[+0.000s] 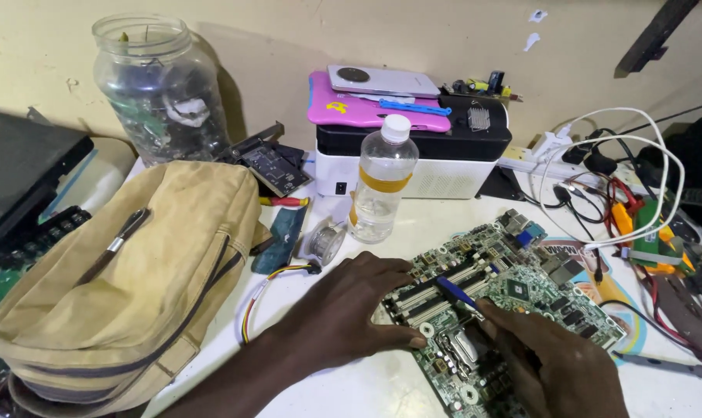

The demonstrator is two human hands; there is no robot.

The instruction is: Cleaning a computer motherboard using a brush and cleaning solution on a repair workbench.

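- The right hand sits nearest the camera, its fingers closed around a blue-handled tool whose tip rests over the motherboard, just above the square processor socket.
- The left hand lies flat, fingers spread and gripping nothing, pressing on the board's left edge beside the long memory slots.
- As far as the work can be judged, the board lies bare on the white desk with the socket empty and no cooler on it; probing or loosening seems under way, and nothing looks refitted yet.
- Left of the hands, a tan canvas bag lies on its side with a pen clipped to it.
- Behind the left hand stands a clear plastic bottle with a white cap and a yellow band for a label; a small solder spool rests at its foot.
- Further back, a white-and-black box-shaped device carries a pink tablet case and a grey flat phone-like slab.
- At the wall, a large clear jar holds loose parts, unlabelled.
- Far right, a white power strip feeds white and black cables.
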